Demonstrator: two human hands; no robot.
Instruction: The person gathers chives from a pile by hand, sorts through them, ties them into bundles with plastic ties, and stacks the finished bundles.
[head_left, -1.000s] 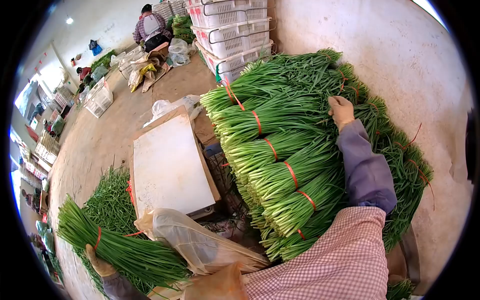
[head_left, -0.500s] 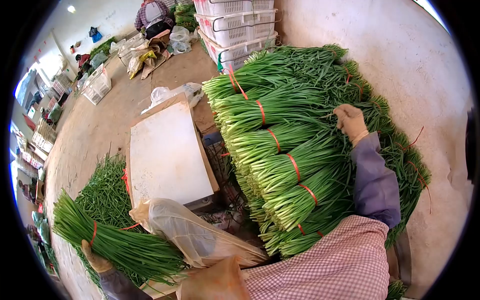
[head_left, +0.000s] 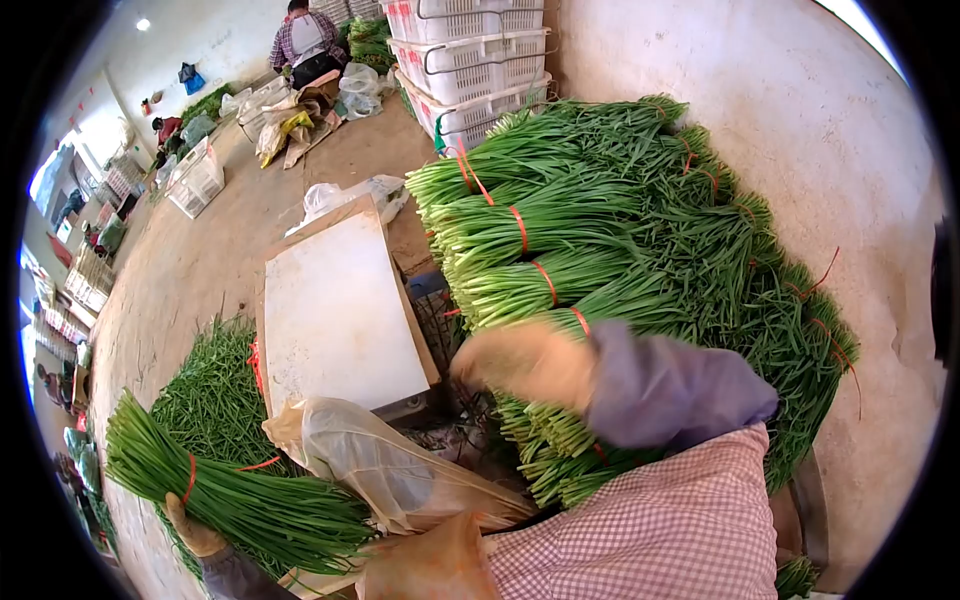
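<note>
My gloved left hand [head_left: 196, 527] is wrapped round the underside of a bundle of long green stalks [head_left: 255, 500] at the lower left, tied with a red band. Loose green stalks [head_left: 215, 395] lie behind and beneath it. My gloved right hand [head_left: 525, 365] is smeared by motion in front of the pale ends of the stacked bundles [head_left: 580, 220], which carry red ties. Its fingers are too blurred to read. Between the two hands stands a white board [head_left: 340, 310] on a brown base.
White crates [head_left: 470, 65] are stacked behind the bundles, beside a wall [head_left: 800, 150]. Cloudy plastic [head_left: 385, 465] hangs over the near edge of the board. Another crate [head_left: 195, 180], sacks [head_left: 295, 125] and a seated person [head_left: 303, 45] are farther back.
My right hand has swung left from the leafy ends of the stack to its pale ends, near the board. My left hand stays on the tied bundle, almost unmoved.
</note>
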